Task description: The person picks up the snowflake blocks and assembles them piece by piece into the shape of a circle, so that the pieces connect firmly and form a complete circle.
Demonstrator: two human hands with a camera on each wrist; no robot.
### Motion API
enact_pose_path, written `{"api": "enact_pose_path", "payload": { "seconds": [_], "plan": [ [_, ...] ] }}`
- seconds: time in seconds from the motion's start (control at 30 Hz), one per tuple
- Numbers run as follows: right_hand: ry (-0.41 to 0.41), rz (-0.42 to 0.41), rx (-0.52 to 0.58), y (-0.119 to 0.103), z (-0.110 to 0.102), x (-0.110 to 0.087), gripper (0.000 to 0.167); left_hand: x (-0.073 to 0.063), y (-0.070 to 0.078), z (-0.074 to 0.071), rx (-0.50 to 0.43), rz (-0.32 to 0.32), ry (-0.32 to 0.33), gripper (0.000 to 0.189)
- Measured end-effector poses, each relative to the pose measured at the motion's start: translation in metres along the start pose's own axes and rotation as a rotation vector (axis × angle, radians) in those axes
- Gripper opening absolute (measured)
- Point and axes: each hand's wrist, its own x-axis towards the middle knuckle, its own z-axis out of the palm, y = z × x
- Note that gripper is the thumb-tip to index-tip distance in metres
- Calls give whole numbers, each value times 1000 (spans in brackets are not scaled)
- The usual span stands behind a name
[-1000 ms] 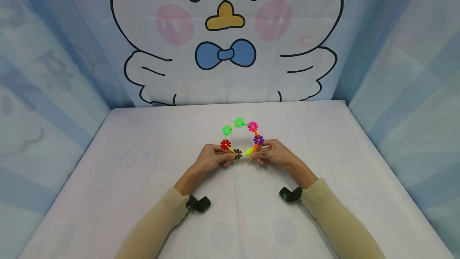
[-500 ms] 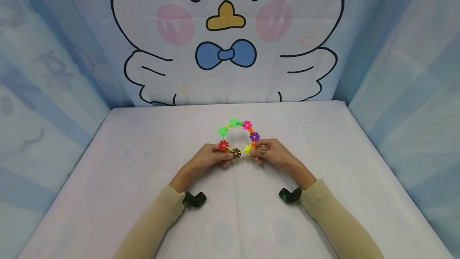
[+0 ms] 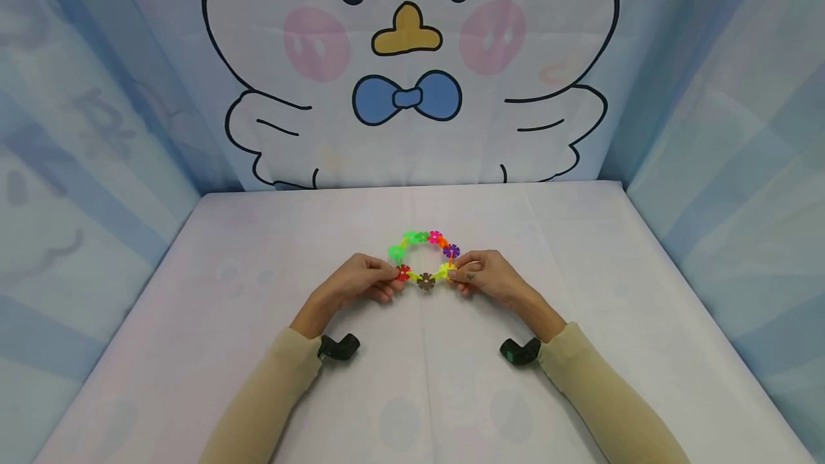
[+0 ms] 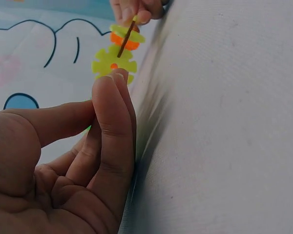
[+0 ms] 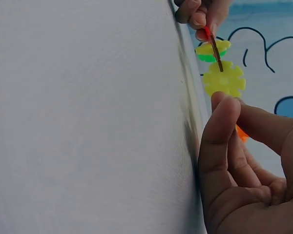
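A ring of interlocking snowflake discs (image 3: 426, 281) in several colours is held between my two hands in the middle of the head view. My left hand (image 3: 361, 276) pinches the ring at its red disc (image 3: 403, 273), on the near left. On the near right, my right hand (image 3: 488, 275) grips it at a yellow disc (image 3: 447, 271) between thumb and fingers. The brown disc hangs between the hands. Green, pink and purple discs (image 3: 452, 250) form the far side. In the left wrist view, the fingertips (image 4: 106, 92) hide the piece they pinch.
A white cloth covers the table (image 3: 290, 235) under the hands. Behind it stands a backdrop (image 3: 412, 149) printed with a cartoon bird, and blue curtains (image 3: 84, 199) flank both sides. A black wrist camera (image 3: 339, 347) sits at each sleeve cuff.
My left hand has shifted left, from beside the brown disc to the red one. The ring's far side has come down in the view and the ring looks flatter. The right hand has barely moved.
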Motion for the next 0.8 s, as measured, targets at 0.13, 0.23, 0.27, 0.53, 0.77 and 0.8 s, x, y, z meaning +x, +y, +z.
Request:
{"api": "enact_pose_path", "payload": {
  "seconds": [0.13,0.23,0.27,0.53,0.77,0.8],
  "plan": [
    [-17,8,-18,0,-1,-1,23,-2,1,1,58,2,-6,28],
    [-21,30,-30,0,0,-1,22,-3,1,1,88,-7,-10,28],
    [-21,34,-38,-1,0,-2,22,-3,1,1,94,-11,-10,28],
    [-27,60,-77,-1,-1,-2,25,-4,1,2,137,-31,-27,28],
    [-30,74,-128,0,-2,-3,25,-5,1,2,150,-36,-42,29],
    [-28,80,-133,0,-2,-3,25,-5,1,2,151,-40,-44,28]
  ]
}}
